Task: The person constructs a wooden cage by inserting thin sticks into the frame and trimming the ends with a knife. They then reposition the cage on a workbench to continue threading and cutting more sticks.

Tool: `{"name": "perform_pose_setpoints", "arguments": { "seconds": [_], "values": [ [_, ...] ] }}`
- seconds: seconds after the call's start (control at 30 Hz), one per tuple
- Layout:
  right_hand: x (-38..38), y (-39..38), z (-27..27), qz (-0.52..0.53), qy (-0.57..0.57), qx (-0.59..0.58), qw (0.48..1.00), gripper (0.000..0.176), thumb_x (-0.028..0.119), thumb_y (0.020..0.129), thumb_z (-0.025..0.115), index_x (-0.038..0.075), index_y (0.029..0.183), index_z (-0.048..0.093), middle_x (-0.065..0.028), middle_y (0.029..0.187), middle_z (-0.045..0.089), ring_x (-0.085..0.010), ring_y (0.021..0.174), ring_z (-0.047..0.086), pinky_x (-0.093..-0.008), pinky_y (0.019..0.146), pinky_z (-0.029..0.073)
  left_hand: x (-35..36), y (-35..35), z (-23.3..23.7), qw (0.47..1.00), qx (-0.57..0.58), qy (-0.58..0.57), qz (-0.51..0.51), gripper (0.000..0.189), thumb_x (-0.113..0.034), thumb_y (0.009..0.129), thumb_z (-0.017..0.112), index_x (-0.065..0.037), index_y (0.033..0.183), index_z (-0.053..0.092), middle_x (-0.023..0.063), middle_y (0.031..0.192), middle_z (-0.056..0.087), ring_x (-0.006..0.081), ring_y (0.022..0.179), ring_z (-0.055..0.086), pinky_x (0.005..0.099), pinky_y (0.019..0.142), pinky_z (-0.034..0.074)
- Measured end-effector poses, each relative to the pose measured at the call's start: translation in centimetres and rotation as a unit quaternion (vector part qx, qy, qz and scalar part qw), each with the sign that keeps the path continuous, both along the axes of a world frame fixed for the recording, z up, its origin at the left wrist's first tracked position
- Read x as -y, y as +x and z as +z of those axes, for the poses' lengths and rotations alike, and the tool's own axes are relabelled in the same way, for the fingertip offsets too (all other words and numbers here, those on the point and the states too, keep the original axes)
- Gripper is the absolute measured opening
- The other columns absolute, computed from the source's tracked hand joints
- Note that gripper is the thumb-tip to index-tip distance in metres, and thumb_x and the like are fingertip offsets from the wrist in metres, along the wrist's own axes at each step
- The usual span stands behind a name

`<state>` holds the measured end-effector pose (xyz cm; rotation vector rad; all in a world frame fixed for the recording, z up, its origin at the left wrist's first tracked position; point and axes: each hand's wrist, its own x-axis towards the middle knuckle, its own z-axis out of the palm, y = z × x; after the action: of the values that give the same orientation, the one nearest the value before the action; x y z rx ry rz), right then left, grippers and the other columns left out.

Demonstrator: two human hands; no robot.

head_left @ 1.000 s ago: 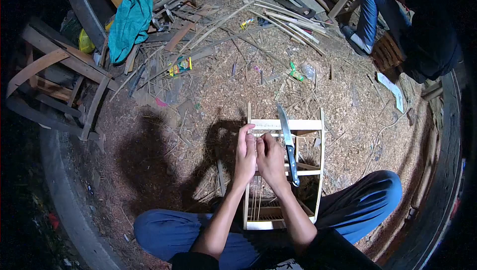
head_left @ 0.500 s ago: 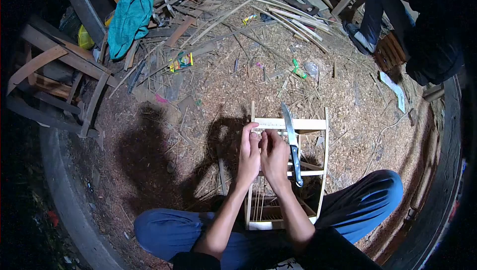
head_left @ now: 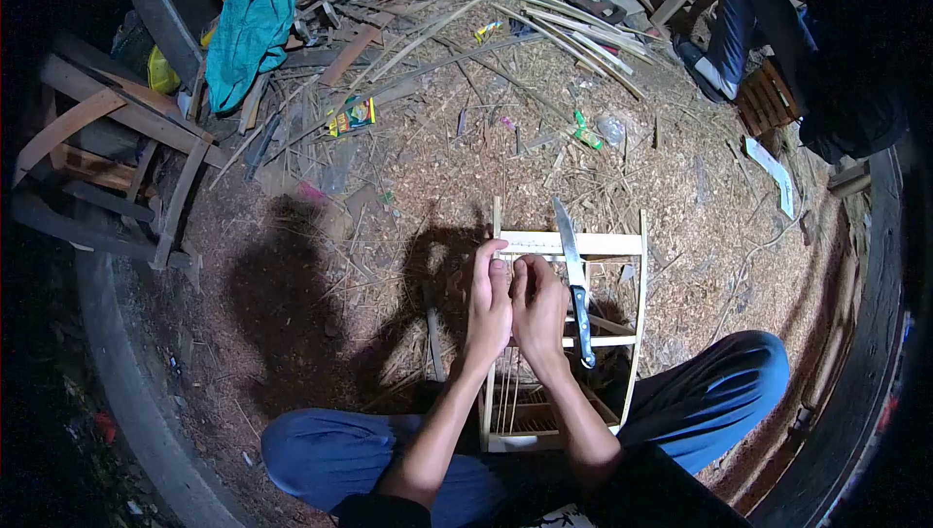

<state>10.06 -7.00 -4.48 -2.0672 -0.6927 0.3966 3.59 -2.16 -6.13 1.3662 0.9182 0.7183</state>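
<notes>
Both bare hands meet over the left part of a small, pale wooden frame with gently curved side rails and several crossbars [head_left: 617, 244]. The frame sits between the person's knees in dark blue trousers [head_left: 743, 382]; this position probably steadies it and leaves both hands free. Whether it bears on the legs or on the shaving-strewn floor [head_left: 437, 173] cannot be determined.

The left hand [head_left: 489, 303] is narrow, its thumb drawn in and its index finger extended to the left end of the far crossbar, apparently for bracing. The right hand [head_left: 538, 303] is likewise narrow, fingers curled, thumb beside the left thumb. Whether either grips anything cannot be told; the fingers conceal the point of contact. Thin, pale lengthwise strands [head_left: 503, 402] emerge below the hands, which suggests that the close pairing serves fine handling there.

A steel-bladed knife with a black riveted handle [head_left: 580, 309] lies untouched just beside the right hand, bridging the crossbars. Its blade points away and its handle faces the person, an arrangement judged to keep it within ready reach.
</notes>
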Motion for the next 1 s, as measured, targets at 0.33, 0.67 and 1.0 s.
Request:
{"name": "perform_pose_setpoints", "arguments": {
  "seconds": [0.33, 0.67, 1.0],
  "values": [
    [0.3, 0.0, -0.2, -0.016, 0.013, -0.04, 0.999, 0.019, 0.012, 0.102, 0.056, -0.004, 0.101, 0.067, -0.0295, 0.083, 0.068, -0.0486, 0.078, 0.067, -0.0515, 0.066, 0.05, 0.1, 0.0, 0.9, 1.0, -0.014, 0.004, 0.001, 0.033, -0.021, 0.112, 0.036, 0.0, 0.133, 0.051, 0.0136, 0.13, 0.058, 0.0231, 0.125, 0.052, 0.036, 0.113, 0.035],
    [0.1, 0.0, -0.2, -0.015, 0.0, 0.011, 1.0, 0.02, 0.013, 0.103, 0.056, -0.005, 0.098, 0.065, -0.0222, 0.073, 0.065, -0.0302, 0.062, 0.065, -0.0426, 0.06, 0.048, 0.2, 0.0, 0.6, 1.0, -0.011, 0.012, 0.003, 0.034, -0.02, 0.112, 0.035, -0.001, 0.135, 0.051, 0.0147, 0.131, 0.057, 0.0245, 0.126, 0.052, 0.0368, 0.113, 0.035],
    [-0.3, 0.3, -0.4, 0.008, 0.022, -0.049, 0.999, 0.022, 0.015, 0.102, 0.057, -0.005, 0.095, 0.065, -0.0274, 0.072, 0.064, -0.0404, 0.063, 0.065, -0.0477, 0.06, 0.048, 0.1, -0.3, 0.3, 1.0, -0.02, 0.014, -0.015, 0.035, -0.021, 0.113, 0.033, -0.001, 0.138, 0.048, 0.0156, 0.137, 0.054, 0.0254, 0.133, 0.049, 0.0374, 0.116, 0.032]
  ]
}}
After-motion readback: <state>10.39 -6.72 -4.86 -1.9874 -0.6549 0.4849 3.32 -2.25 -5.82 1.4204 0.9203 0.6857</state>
